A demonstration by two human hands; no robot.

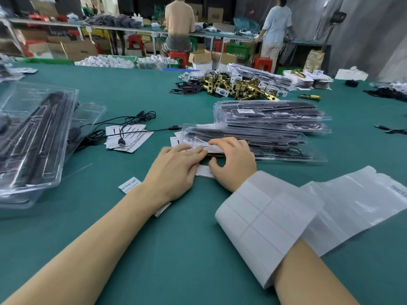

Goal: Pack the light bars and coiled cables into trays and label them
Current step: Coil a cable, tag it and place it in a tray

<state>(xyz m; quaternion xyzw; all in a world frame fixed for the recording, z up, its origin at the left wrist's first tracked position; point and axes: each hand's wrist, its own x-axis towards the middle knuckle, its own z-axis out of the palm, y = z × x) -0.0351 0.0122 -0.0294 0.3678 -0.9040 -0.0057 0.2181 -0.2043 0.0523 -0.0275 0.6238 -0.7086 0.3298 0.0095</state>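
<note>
Head view: "Grow Light" card (130, 185)

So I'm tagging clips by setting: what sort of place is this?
Likely a packing workshop: stacked clear trays of light bars, a pile of brass latches on the green table, cardboard boxes behind.

I count two stacks of packed trays (273, 119) near my table's (154, 249) far edge, one pile (35, 137) at its left edge, two card piles (127, 137), and two people (178, 25) beyond.
</note>
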